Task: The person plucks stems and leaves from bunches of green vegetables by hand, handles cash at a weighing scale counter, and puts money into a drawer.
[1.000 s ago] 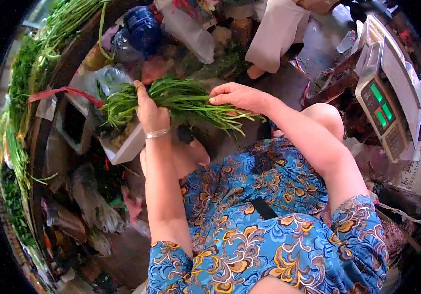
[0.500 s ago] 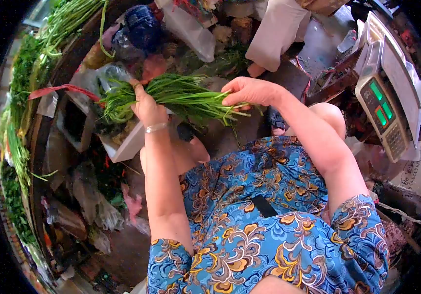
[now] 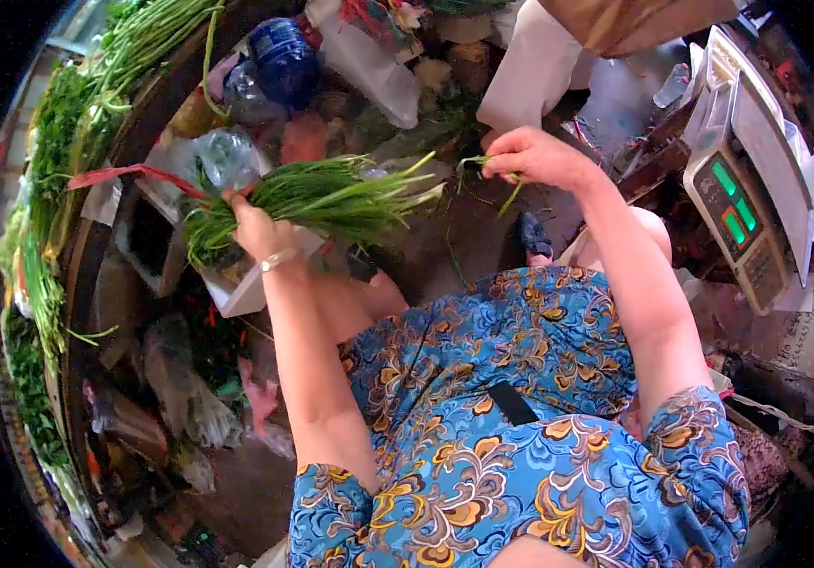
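Observation:
My left hand (image 3: 260, 230) is wrapped round a bunch of long, thin green vegetable stems (image 3: 341, 197), gripping it near the leafy end. The pale cut ends fan out to the right, towards my other hand. Apart from the bunch, my right hand (image 3: 544, 159) pinches a few loose green stem pieces (image 3: 511, 194) between thumb and fingers. A red ribbon (image 3: 132, 172) runs up to the bunch near my left hand. Under the bunch, a white foam box (image 3: 241, 295) is partly hidden.
On the left, a long shelf carries piled green vegetables (image 3: 43, 284). A weighing scale (image 3: 738, 204) with a lit green display stands at the right. A blue plastic bottle (image 3: 282, 62) lies at the back, and plastic bags (image 3: 189, 379) litter the lower left.
My right hand has drawn away from the bunch's cut ends, up and to the right, with small stem pieces in its fingers. My left hand has shifted slightly left with the bunch.

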`<state>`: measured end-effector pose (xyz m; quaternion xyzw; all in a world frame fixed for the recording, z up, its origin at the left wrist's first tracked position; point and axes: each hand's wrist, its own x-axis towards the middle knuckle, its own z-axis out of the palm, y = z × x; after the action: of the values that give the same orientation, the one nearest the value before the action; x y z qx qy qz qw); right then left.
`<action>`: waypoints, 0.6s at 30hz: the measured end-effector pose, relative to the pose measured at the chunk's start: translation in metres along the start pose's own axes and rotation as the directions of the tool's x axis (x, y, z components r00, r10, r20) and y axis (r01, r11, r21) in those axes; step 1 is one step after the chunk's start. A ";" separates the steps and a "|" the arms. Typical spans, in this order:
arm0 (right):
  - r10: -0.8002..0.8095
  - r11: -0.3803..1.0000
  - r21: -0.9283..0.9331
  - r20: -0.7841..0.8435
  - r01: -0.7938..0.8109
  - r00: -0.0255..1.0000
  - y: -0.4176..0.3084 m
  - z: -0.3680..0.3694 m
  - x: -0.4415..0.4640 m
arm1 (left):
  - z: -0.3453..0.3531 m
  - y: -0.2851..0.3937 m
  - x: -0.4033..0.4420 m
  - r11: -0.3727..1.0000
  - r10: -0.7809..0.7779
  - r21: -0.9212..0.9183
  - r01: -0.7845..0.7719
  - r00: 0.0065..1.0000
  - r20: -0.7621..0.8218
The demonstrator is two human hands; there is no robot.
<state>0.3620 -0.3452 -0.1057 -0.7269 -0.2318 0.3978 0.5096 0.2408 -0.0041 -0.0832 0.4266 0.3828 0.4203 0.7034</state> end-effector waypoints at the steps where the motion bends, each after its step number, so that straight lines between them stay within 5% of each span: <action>1: 0.009 0.999 0.040 -0.037 -0.007 0.999 -0.004 -0.003 -0.006 | -0.005 0.001 0.006 0.994 0.020 -0.106 -0.011 0.996 0.089; 5: -0.129 0.880 0.416 -0.251 0.228 0.959 0.001 -0.013 -0.003 | -0.009 0.007 0.007 0.995 -0.019 -0.091 0.031 0.991 0.130; 7: -0.121 0.875 0.427 -0.260 0.227 0.958 0.001 -0.003 0.002 | -0.015 0.006 0.003 0.996 0.089 0.003 -0.094 0.958 0.272; 10: -0.110 0.880 0.428 -0.238 0.205 0.965 -0.005 0.006 0.013 | -0.010 0.014 -0.006 0.992 0.069 -0.128 -0.014 0.894 0.442; 12: -0.148 0.950 0.223 -0.298 0.219 0.943 -0.003 0.005 0.027 | -0.010 0.020 -0.010 0.959 0.090 -0.254 0.129 0.708 0.701; 14: -0.141 0.976 0.120 -0.298 0.183 0.944 -0.011 0.009 0.037 | -0.001 0.021 -0.022 0.978 0.104 -0.203 0.049 0.729 0.677; 16: -0.419 0.887 0.076 -0.286 0.456 0.862 -0.017 0.020 0.044 | 0.000 0.017 -0.028 0.964 0.065 -0.210 0.166 0.615 0.786; 18: -0.428 0.903 -0.047 -0.147 0.426 0.892 -0.024 0.039 0.047 | 0.007 0.011 -0.036 0.950 0.043 -0.215 0.227 0.586 0.809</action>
<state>0.3586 -0.2795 -0.1061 -0.6902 -0.3485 0.2171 0.5958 0.2314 -0.0358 -0.0645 0.4392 -0.0221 0.1965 0.8763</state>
